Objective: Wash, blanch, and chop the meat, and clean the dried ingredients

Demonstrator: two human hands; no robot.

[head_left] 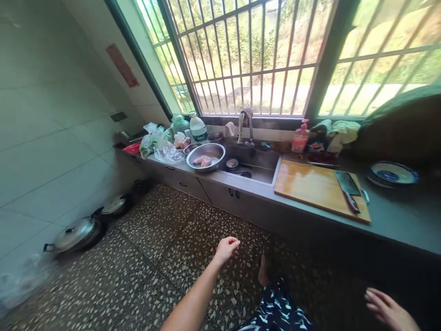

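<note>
My left hand [228, 248] hangs over the speckled floor in front of the counter. Its fingers curl in towards the thumb, with nothing visible in them. At the lower right, my right hand [391, 309] is empty, its fingers stretched out loosely below the counter edge. Neither hand touches anything. On the counter, a metal basin [220, 154] holds a piece of raw pink meat [202, 161]. A cleaver [347, 186] with a dark red handle lies on the right end of a wooden cutting board [303, 181].
A sink [265, 163] with a faucet [241, 126] lies between basin and board. Plastic bags [168, 151] and a large bottle [198, 127] crowd the left. Stacked plates [392, 174] and a pink pump bottle [300, 137] stand right. A lidded pan [76, 233] sits on the floor.
</note>
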